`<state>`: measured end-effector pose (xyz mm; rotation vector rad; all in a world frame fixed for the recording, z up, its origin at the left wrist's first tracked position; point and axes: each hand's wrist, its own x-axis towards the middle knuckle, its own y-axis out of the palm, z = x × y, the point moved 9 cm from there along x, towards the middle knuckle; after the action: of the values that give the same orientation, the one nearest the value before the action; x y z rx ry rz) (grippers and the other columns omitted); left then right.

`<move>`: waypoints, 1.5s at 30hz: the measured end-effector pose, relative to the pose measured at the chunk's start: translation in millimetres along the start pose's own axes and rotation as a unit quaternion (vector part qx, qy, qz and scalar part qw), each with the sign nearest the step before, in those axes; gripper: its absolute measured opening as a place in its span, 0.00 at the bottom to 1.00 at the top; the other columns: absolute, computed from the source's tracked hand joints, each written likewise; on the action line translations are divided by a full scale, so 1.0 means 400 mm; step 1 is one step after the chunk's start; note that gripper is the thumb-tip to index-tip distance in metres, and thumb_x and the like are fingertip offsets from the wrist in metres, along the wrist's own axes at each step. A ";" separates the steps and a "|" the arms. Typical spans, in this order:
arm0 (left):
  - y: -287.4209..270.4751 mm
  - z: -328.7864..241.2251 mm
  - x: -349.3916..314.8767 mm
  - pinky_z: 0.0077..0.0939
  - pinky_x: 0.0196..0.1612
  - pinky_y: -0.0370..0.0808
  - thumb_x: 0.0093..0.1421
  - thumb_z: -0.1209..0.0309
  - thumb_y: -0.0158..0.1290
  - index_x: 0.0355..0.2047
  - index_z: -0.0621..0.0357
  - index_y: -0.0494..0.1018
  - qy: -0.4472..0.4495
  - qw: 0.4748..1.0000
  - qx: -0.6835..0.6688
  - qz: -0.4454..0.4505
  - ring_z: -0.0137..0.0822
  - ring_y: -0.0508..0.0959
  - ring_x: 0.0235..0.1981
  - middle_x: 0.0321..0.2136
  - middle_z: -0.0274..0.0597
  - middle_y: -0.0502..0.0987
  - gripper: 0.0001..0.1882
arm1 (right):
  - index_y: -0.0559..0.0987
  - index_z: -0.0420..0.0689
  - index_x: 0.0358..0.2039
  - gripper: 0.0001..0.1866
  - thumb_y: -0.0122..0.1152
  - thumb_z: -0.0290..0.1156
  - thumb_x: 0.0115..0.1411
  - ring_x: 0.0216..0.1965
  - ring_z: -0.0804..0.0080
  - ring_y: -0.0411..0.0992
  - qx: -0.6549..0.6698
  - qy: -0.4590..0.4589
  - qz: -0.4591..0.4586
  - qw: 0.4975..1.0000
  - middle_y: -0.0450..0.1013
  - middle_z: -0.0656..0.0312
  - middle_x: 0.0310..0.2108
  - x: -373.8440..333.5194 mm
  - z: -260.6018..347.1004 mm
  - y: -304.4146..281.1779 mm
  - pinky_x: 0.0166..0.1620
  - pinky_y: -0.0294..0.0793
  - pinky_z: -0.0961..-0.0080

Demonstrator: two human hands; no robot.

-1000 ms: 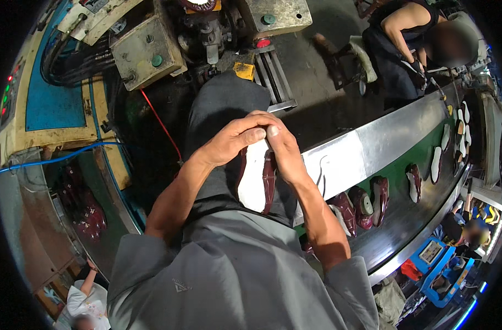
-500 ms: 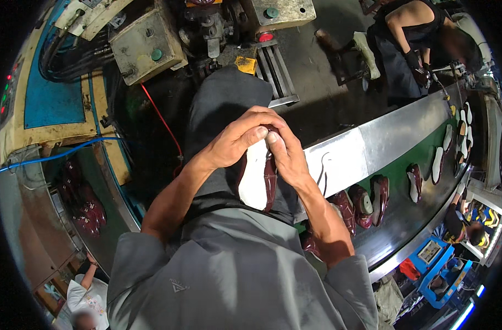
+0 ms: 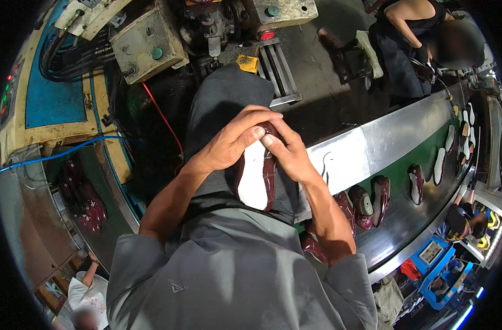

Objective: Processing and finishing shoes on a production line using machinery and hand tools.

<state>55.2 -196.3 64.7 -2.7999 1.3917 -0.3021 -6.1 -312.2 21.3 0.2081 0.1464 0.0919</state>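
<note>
Both my hands grip a burgundy glossy shoe upper (image 3: 254,179), its white sole side turned up, above my dark-trousered lap. My left hand (image 3: 235,140) wraps its far end from the left, with the thumb pressed on the edge near the white sole. From the right, my right hand (image 3: 290,156) closes round the same end, its thumb close to the left thumb. A strip of burgundy shows between the hands. My fingers hide part of the far end, and the underside is out of sight.
On my right runs a green conveyor belt (image 3: 395,206) with several burgundy shoes (image 3: 380,199) and a metal rim (image 3: 366,147). Machine boxes (image 3: 146,47) stand ahead. More burgundy shoes (image 3: 90,212) lie at left. A co-worker (image 3: 405,49) bends at the far right.
My right fingers have shifted slightly to the right at the far end, so more burgundy shows between my hands. The co-worker at far right has moved their head.
</note>
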 end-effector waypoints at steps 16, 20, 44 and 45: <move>-0.006 0.069 -0.007 0.32 0.77 0.57 0.82 0.62 0.42 0.78 0.62 0.59 -0.132 0.988 -0.069 -0.032 0.37 0.63 0.75 0.74 0.46 0.65 0.29 | 0.63 0.42 0.77 0.33 0.61 0.28 0.75 0.66 0.72 0.69 0.198 0.049 0.064 0.977 0.68 0.58 0.69 0.019 -0.038 0.003 0.69 0.69 0.70; 0.008 0.097 -0.003 0.35 0.75 0.60 0.80 0.67 0.46 0.78 0.61 0.59 -0.159 0.986 0.010 -0.053 0.36 0.66 0.72 0.71 0.45 0.68 0.30 | 0.65 0.41 0.76 0.35 0.65 0.31 0.73 0.67 0.71 0.68 0.044 0.046 -0.008 0.998 0.69 0.57 0.69 0.029 -0.066 -0.009 0.70 0.67 0.70; -0.150 0.300 -0.062 0.33 0.68 0.70 0.75 0.66 0.58 0.73 0.62 0.66 -0.196 0.869 -0.309 -0.332 0.35 0.73 0.64 0.65 0.42 0.73 0.30 | 0.76 0.71 0.71 0.42 0.75 0.29 0.55 0.50 0.36 0.70 -0.592 -0.080 -0.005 0.802 0.48 0.32 0.78 -0.086 0.075 0.130 0.51 0.82 0.49; -0.170 0.318 -0.060 0.34 0.68 0.69 0.74 0.64 0.59 0.74 0.64 0.65 -0.242 0.862 -0.335 -0.295 0.36 0.73 0.63 0.65 0.43 0.74 0.33 | 0.76 0.69 0.71 0.42 0.76 0.29 0.55 0.49 0.36 0.71 -0.583 -0.087 -0.008 0.807 0.48 0.31 0.78 -0.086 0.097 0.113 0.50 0.82 0.49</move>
<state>116.7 -146.9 -58.3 -3.3868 0.5543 1.0320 -37.3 -279.5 73.0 -1.0278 -0.1106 0.1306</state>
